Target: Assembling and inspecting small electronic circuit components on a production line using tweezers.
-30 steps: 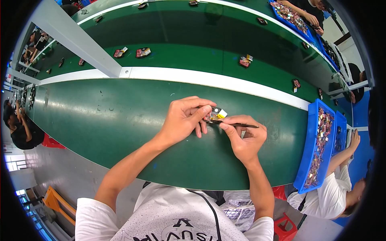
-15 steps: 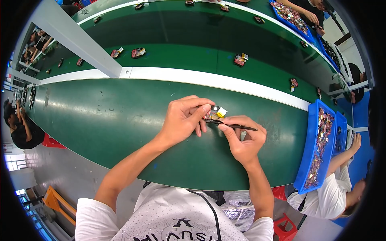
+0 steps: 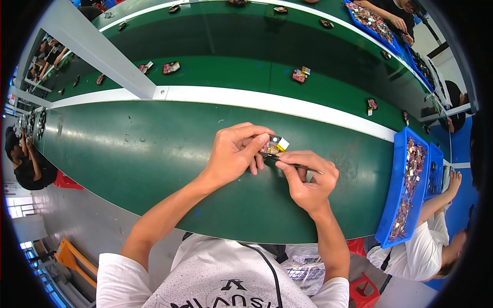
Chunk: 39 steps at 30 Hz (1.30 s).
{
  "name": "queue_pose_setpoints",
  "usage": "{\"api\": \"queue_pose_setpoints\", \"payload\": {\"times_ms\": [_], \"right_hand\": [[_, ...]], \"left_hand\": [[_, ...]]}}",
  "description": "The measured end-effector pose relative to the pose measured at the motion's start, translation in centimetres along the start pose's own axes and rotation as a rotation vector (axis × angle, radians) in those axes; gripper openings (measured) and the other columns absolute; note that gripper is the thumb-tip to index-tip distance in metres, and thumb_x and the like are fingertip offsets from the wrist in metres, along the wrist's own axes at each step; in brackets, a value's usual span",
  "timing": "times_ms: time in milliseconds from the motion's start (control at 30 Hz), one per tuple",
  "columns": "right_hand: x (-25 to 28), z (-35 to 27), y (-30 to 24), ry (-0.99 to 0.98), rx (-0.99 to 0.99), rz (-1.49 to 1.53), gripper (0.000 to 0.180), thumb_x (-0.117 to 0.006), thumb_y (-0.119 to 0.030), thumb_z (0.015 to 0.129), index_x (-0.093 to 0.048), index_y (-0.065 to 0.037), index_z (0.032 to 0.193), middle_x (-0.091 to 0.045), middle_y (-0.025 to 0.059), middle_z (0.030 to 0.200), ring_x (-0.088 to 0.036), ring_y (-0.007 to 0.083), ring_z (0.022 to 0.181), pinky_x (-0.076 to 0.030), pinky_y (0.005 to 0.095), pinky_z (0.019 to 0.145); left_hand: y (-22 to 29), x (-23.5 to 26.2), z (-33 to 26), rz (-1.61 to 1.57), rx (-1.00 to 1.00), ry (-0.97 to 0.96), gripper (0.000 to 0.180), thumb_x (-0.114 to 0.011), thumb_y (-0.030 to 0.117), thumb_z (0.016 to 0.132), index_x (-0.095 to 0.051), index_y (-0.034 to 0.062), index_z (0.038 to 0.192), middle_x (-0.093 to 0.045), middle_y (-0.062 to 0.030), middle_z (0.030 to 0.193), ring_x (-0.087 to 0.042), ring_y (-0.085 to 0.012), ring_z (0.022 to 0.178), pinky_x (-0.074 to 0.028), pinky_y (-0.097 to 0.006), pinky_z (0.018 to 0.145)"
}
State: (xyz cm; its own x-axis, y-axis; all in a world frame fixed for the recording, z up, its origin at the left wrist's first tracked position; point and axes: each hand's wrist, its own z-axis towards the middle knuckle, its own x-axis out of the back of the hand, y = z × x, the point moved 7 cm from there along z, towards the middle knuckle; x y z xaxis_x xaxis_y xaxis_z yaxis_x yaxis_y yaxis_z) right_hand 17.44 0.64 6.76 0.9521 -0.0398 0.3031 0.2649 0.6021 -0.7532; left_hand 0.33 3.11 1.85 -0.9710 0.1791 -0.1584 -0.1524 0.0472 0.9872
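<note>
My left hand (image 3: 237,152) pinches a small electronic part (image 3: 274,145) with yellow, orange and white bits, just above the green table (image 3: 128,154). My right hand (image 3: 308,177) grips thin dark tweezers (image 3: 300,166), held level with the tips at the lower edge of the part. Both hands meet near the table's middle, almost touching each other.
A blue tray (image 3: 398,195) of small parts stands at my right, with a seated person (image 3: 436,246) next to it. Beyond a white strip (image 3: 267,102), several small parts (image 3: 299,75) lie on a green belt. More blue trays (image 3: 375,20) and other people's hands are at the far right.
The small parts on the far belt have shifted leftward. My hands stay in place, with only slight finger movement at the part.
</note>
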Motion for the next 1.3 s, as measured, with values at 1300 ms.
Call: {"api": "queue_pose_setpoints", "payload": {"times_ms": [1300], "right_hand": [[4.1,0.7,-3.3,0.152,0.066,-0.177,0.015,-0.083,0.003,0.076,-0.075,-0.004,0.087,-0.078,0.0081,0.089,-0.058,0.0099,0.048,-0.038,0.0227,0.042]], "left_hand": [[6.2,9.9,10.7,0.893,-0.193,0.554,0.018,-0.066,0.01,0.095,-0.068,-0.0044,0.105,-0.066,-0.0125,0.095,-0.069,-0.0263,0.065,-0.055,-0.038,0.057]]}}
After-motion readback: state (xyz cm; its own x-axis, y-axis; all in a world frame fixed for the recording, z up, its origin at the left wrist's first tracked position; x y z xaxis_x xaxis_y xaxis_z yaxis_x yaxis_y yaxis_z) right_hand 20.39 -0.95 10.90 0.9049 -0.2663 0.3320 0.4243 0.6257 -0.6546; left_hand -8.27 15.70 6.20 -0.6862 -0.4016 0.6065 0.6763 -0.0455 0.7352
